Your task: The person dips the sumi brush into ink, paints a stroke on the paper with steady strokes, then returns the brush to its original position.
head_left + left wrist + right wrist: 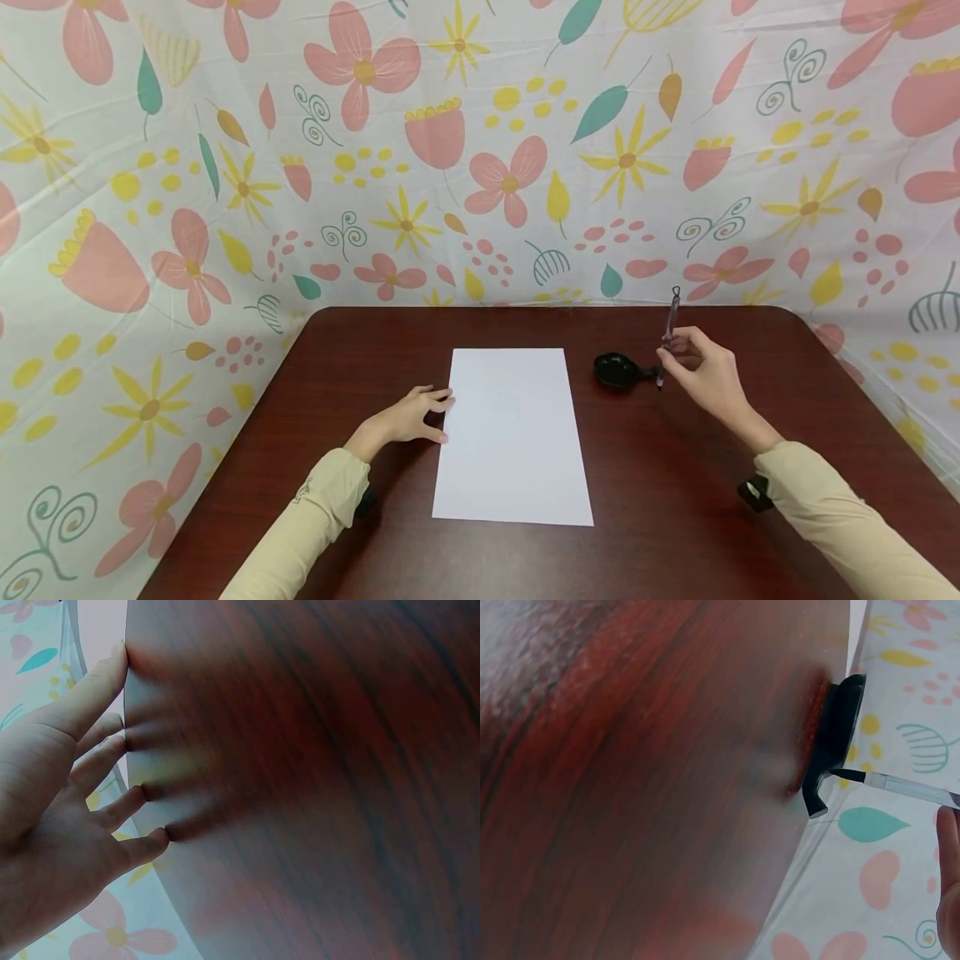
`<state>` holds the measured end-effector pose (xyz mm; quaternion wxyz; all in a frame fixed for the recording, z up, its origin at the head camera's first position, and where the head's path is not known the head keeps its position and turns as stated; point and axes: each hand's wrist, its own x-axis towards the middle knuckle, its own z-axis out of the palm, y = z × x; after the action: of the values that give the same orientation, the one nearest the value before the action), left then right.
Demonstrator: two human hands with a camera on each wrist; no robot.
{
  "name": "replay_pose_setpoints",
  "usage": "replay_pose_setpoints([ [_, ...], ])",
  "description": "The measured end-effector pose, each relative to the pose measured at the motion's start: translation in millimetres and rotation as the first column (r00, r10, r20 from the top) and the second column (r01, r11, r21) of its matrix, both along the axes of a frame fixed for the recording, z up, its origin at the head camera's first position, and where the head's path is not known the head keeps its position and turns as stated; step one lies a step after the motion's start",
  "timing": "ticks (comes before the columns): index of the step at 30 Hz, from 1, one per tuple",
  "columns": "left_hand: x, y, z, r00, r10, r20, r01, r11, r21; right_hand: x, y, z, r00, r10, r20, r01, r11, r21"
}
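Note:
My right hand pinches a slim writing brush between thumb and fingers, near the right of the table. The brush stands nearly upright, hanging loop at the top and bristles down. In the right wrist view its dark tip is close by the handle of a small black spoon-shaped dish. That dish lies right of a white sheet of paper, which is blank. Spread and lightly bent, the fingers of my left hand rest at the sheet's left edge; their tips touch down in the left wrist view.
Everything lies on a dark reddish-brown wooden table with rounded far corners. Behind it and at both sides hangs a white cloth printed with flowers and leaves. A small dark device sits under the right sleeve cuff.

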<state>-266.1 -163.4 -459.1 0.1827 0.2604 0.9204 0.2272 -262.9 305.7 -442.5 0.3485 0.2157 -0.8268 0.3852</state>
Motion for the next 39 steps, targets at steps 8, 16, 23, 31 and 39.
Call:
replay_pose_setpoints([
  [8, 1.6, -0.1, 2.3, 1.0, -0.004, 0.011, 0.004, 1.0, 0.012, 18.6, -16.1, 22.2, 0.999, -0.014, 0.037, 0.016, 0.998, -0.055],
  [16, 1.3, -1.0, 1.4, 1.0, -0.005, 0.019, 0.005, 1.0, 0.02, 18.8, -16.4, 23.9, 0.996, -0.047, 0.071, 0.055, 0.993, -0.107],
  [23, 0.2, -2.4, -0.3, 1.0, -0.015, 0.017, 0.014, 1.0, 0.019, 18.4, -14.7, 25.0, 0.989, -0.071, 0.132, 0.092, 0.983, -0.16],
  [31, 0.5, -2.4, 2.0, 1.0, -0.009, 0.02, 0.008, 1.0, 0.02, 15.7, -17.2, 26.2, 0.988, -0.069, 0.138, 0.095, 0.976, -0.194],
  [39, 0.3, -2.3, 0.1, 1.0, -0.021, 0.021, 0.02, 0.999, 0.031, 11.7, -21.5, 24.8, 0.991, -0.05, 0.126, 0.075, 0.977, -0.197],
])
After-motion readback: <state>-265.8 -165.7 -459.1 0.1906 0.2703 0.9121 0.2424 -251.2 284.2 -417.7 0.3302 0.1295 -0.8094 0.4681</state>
